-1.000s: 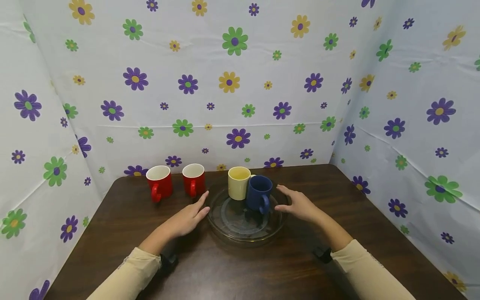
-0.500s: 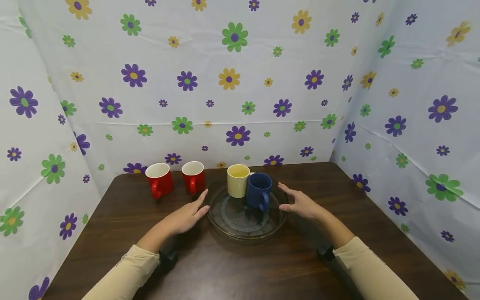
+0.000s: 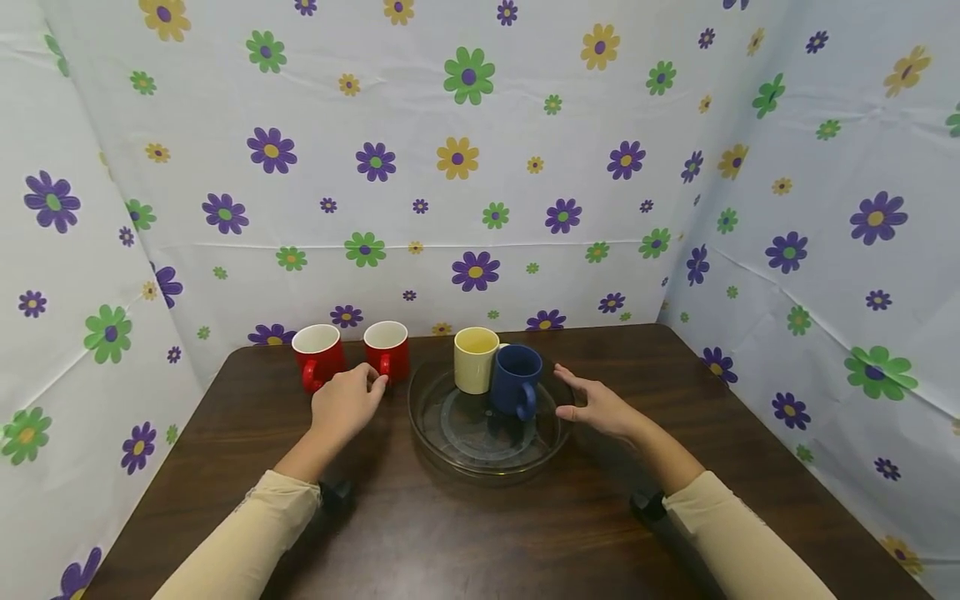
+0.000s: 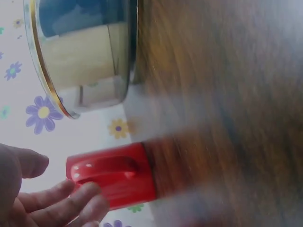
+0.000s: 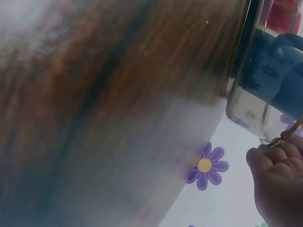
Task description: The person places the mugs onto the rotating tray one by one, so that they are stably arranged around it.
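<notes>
My left hand (image 3: 341, 406) is at the handle of the right-hand red mug (image 3: 387, 343). In the left wrist view, its thumb and loosely bent fingers stand apart, close to the red mug (image 4: 128, 184), with no grip on the handle. My right hand (image 3: 600, 407) is at the right rim of a clear glass dish (image 3: 486, 477), thumb and fingers spread. In the right wrist view, its fingers meet the dish's rim; any pressure cannot be told. A yellow mug (image 3: 474, 371) and a blue mug (image 3: 513, 383) stand upright inside the dish, side by side.
Another red mug (image 3: 321, 357) stands at the left, its handle toward me. Everything rests on a dark wooden table (image 3: 480, 542). A white flower-patterned cloth (image 3: 420, 183) rises behind the table and along both sides.
My left hand has left the dish's left rim and moved left to the right-hand red mug's handle. My right hand stays at the dish's right side. The mugs have not moved.
</notes>
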`<action>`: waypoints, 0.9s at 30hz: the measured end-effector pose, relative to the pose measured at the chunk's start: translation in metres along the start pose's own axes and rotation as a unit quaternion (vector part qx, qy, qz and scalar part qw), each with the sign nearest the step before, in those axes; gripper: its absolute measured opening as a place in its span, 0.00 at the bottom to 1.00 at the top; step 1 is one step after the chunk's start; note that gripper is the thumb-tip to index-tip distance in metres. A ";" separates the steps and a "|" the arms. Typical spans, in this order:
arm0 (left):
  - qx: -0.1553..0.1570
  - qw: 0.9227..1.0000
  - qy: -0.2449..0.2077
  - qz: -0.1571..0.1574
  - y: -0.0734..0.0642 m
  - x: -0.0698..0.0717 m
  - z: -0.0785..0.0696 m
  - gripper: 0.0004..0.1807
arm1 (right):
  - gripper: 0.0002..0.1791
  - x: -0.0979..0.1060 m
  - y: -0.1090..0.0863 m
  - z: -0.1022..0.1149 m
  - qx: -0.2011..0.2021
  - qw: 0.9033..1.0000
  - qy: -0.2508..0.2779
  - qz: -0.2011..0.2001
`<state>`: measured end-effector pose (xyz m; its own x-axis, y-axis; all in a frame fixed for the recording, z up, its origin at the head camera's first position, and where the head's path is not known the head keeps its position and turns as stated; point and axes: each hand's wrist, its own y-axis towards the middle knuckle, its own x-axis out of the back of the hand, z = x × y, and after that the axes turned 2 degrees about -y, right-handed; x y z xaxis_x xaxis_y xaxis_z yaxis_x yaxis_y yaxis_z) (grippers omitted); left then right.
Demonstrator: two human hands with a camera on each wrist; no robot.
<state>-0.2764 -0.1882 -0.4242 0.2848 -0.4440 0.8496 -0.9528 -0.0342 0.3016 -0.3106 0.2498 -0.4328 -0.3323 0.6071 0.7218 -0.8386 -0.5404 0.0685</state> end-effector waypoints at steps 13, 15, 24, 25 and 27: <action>0.046 0.997 -0.024 0.056 0.024 -0.012 0.005 0.29 | 0.41 -0.001 -0.002 0.003 -0.006 1.000 0.004 -0.005; 0.053 0.997 -0.025 0.055 0.027 -0.014 0.006 0.28 | 0.40 -0.001 -0.002 0.003 -0.009 1.000 0.004 -0.007; 0.072 0.995 -0.029 0.063 0.034 -0.020 0.006 0.20 | 0.40 -0.003 -0.003 0.001 -0.014 1.000 0.007 -0.006; 0.074 0.995 -0.030 0.062 0.035 -0.020 0.005 0.19 | 0.40 -0.003 -0.002 0.001 -0.013 1.000 0.007 -0.007; 0.075 0.995 -0.033 0.058 0.037 -0.020 0.003 0.19 | 0.40 -0.001 -0.002 0.003 -0.012 1.000 0.007 -0.010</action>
<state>-0.3175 -0.1828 -0.4315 0.1691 -0.5112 0.8427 -0.9853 -0.1102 0.1309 -0.3070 0.2487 -0.4319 -0.3208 0.6268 0.7101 -0.8554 -0.5136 0.0670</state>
